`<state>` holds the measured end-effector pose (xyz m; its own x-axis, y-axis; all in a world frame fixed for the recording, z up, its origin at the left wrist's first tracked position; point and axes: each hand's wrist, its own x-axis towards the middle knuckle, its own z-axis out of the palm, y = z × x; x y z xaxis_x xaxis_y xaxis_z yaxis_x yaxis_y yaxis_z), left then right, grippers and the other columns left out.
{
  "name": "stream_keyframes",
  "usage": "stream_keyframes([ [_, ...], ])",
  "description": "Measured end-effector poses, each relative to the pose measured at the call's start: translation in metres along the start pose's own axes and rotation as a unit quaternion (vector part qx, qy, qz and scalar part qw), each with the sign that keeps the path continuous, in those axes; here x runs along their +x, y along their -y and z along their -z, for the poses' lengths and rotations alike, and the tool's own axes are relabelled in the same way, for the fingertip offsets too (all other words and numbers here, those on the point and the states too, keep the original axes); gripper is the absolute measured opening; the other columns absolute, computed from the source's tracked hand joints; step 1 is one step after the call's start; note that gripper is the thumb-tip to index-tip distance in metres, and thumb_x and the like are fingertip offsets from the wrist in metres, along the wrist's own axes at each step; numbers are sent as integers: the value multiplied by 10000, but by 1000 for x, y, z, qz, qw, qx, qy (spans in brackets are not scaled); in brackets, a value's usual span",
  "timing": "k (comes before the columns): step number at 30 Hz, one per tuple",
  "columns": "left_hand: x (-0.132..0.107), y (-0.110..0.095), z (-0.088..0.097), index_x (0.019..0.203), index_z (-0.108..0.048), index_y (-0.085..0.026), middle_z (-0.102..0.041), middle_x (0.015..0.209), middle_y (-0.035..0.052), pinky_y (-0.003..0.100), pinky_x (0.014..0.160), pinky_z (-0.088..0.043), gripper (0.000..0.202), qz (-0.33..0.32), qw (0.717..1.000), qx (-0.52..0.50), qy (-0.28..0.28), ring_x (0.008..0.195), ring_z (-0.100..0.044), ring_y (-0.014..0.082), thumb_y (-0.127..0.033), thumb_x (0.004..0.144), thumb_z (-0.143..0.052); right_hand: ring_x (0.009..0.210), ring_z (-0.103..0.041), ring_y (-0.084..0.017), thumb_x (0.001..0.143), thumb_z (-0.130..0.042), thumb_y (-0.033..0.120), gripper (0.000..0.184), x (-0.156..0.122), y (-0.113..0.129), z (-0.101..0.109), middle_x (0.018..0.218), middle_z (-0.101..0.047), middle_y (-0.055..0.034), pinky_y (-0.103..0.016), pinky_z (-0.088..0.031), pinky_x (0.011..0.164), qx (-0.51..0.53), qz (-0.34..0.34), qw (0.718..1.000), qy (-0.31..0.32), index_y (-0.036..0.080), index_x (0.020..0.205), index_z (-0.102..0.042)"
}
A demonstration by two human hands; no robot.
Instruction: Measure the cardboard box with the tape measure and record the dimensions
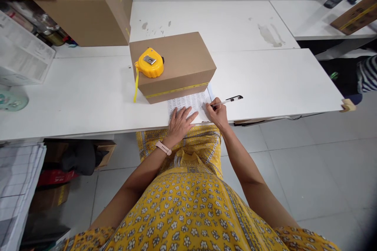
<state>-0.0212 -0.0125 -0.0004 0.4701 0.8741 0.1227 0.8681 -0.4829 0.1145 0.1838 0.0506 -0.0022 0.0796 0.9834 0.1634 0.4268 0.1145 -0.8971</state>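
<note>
A written sheet of paper [188, 102] lies at the table's front edge, partly hidden under a closed cardboard box [179, 55]. My left hand [180, 123] rests flat on the sheet with its fingers spread. In my right hand [218, 114] is a pen [231, 100], gripped near its tip, which points down at the right side of the paper. The pen's black cap end sticks out to the right. On top of the box sits a yellow tape measure [150, 62], its yellow strap hanging over the box's front left edge.
Large cardboard boxes [85, 11] stand at the back left, near a white printed carton [20, 51]. A greenish clear container [13, 100] is at the left edge. The white table [265, 82] runs to the right. Another taped box [356, 13] stands at the far right.
</note>
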Motion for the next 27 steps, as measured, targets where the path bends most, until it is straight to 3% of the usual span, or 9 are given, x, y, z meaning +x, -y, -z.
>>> stream_keyframes([
  [27, 1, -1, 3, 1551, -469, -299, -473, 1602, 104, 560, 1266, -229, 562, 3, 1000, -4, 1, 1476, -410, 312, -408, 1010, -569, 534, -389, -111, 822, -611, 375, 253, 0, -2, 0, 533, -440, 78, -268, -322, 564, 6, -5, 1000, -15, 247, 694, -433],
])
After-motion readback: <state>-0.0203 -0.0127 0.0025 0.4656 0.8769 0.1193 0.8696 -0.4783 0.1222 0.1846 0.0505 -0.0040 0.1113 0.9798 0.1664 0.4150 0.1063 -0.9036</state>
